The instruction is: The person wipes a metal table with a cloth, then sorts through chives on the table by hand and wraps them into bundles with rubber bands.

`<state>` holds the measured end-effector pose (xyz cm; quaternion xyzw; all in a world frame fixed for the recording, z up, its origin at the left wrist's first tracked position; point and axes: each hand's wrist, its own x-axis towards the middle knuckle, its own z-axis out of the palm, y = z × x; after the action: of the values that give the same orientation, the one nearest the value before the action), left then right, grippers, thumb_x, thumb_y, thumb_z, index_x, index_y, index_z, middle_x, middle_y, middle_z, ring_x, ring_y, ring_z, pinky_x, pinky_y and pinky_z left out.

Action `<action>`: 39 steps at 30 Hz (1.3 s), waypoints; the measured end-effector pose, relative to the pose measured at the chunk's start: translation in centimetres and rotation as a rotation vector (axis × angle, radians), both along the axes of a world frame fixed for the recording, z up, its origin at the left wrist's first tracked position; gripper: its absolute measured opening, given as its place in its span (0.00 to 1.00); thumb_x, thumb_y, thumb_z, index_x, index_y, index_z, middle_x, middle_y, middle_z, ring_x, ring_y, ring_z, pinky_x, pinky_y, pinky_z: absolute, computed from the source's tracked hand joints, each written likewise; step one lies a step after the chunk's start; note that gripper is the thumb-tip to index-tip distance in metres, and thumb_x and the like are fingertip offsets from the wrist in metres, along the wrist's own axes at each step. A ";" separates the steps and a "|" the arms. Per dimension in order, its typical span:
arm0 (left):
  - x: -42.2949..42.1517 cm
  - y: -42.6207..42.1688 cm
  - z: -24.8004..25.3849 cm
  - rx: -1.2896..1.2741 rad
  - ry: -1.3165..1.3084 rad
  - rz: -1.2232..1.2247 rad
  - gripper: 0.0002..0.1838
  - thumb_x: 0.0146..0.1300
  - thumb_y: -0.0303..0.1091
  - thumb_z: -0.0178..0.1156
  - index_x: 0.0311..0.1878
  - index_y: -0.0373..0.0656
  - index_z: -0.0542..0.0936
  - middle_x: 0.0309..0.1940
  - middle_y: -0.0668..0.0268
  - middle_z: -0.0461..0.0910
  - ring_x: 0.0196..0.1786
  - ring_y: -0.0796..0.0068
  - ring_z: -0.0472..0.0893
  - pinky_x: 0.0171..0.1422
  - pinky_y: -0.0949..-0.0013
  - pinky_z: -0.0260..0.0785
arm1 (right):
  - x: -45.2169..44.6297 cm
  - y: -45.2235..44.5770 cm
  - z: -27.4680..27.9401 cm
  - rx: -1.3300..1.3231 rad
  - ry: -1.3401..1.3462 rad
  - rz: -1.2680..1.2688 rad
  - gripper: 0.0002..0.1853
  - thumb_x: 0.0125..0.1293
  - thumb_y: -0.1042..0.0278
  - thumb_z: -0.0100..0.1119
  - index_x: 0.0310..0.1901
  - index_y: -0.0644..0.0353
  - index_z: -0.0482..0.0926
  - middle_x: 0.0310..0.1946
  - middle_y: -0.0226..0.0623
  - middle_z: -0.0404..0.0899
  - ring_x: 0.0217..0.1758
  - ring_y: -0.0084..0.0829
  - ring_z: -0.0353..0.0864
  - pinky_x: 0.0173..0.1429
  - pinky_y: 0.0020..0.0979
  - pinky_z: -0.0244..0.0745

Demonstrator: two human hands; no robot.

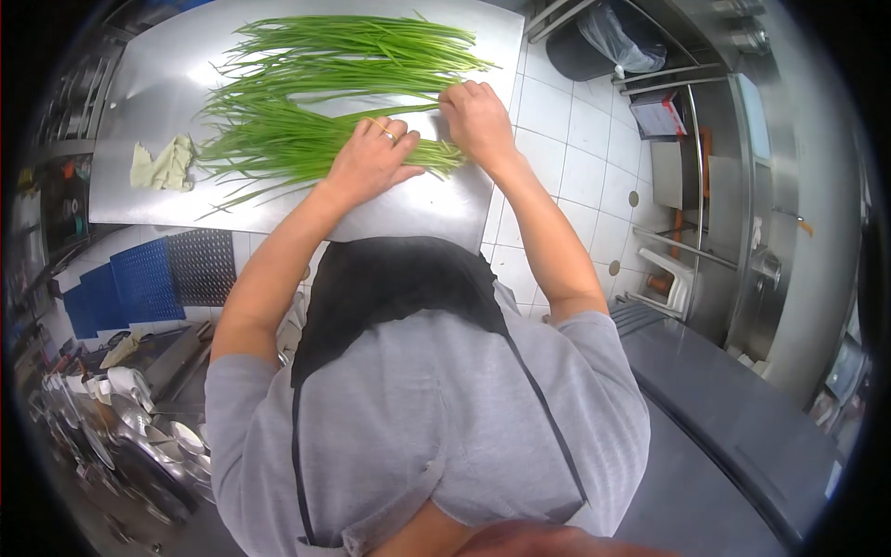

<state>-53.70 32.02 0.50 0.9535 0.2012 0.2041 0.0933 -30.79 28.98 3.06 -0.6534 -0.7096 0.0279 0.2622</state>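
"As I watch from afar, where are the green stalks (325, 71)?"

"On the table (139, 102): some beneath the left hand (374, 160), whose fingers' grip I can't judge; rightward, ends pinched in the fingers of the right hand (478, 121)."

From the table's (148, 88) middle, a hand could pass over bare steel at 9 to 10 o'clock; the cloth (162, 165) obstructs 8. Greens (264, 139) fill 12 o'clock and the centre, parted by a slim gap. The right hand (475, 121) blocks 3, the left hand (376, 160) 4; between the forearms, 5 offers passage.
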 end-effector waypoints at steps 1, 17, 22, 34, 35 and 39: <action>0.0 0.0 0.3 0.001 -0.025 -0.007 0.30 0.62 0.52 0.73 0.60 0.43 0.81 0.53 0.59 0.79 0.57 0.55 0.77 0.63 0.52 0.69 | -0.2 0.0 0.8 -0.007 0.050 0.033 0.03 0.62 0.69 0.69 0.37 0.53 0.89 0.36 0.36 0.82 0.48 0.42 0.81 0.51 0.45 0.78; 1.1 0.3 -0.6 -0.148 -0.211 0.143 0.23 0.73 0.33 0.63 0.69 0.41 0.78 0.48 0.52 0.80 0.52 0.47 0.78 0.60 0.50 0.72 | 2.1 -0.4 1.3 -0.280 -0.031 0.032 0.09 0.63 0.71 0.64 0.42 0.55 0.92 0.41 0.42 0.87 0.49 0.48 0.84 0.55 0.47 0.82; 1.1 0.1 0.2 -0.201 -0.175 0.181 0.24 0.73 0.36 0.62 0.69 0.37 0.78 0.52 0.51 0.80 0.56 0.48 0.79 0.63 0.50 0.72 | 2.6 -1.1 2.7 -0.369 0.112 0.036 0.10 0.64 0.71 0.63 0.43 0.58 0.92 0.41 0.46 0.89 0.48 0.49 0.87 0.56 0.47 0.82; 1.3 0.1 0.0 -0.174 -0.141 0.182 0.20 0.72 0.35 0.63 0.63 0.35 0.82 0.52 0.53 0.79 0.55 0.50 0.79 0.61 0.50 0.72 | 3.1 -1.4 1.9 -0.381 0.102 0.003 0.12 0.65 0.66 0.68 0.48 0.56 0.91 0.40 0.44 0.89 0.48 0.46 0.88 0.57 0.44 0.82; 1.2 0.2 -0.2 -0.166 -0.147 0.179 0.21 0.72 0.35 0.64 0.63 0.35 0.82 0.51 0.53 0.79 0.55 0.50 0.79 0.61 0.50 0.72 | 3.0 -1.3 1.5 -0.373 0.046 0.025 0.13 0.65 0.65 0.70 0.50 0.55 0.91 0.40 0.43 0.89 0.47 0.45 0.88 0.57 0.43 0.82; 1.2 0.1 -0.4 -0.178 -0.179 0.185 0.21 0.72 0.32 0.63 0.66 0.38 0.82 0.54 0.52 0.79 0.55 0.50 0.78 0.62 0.51 0.72 | 1.4 -0.9 1.8 -0.386 0.101 0.078 0.12 0.64 0.65 0.70 0.49 0.55 0.91 0.40 0.42 0.87 0.48 0.45 0.86 0.58 0.44 0.82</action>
<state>-52.50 32.14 0.15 0.8967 0.2966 0.2774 0.1759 -29.40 28.12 4.85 -0.6613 -0.7019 0.2060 0.1661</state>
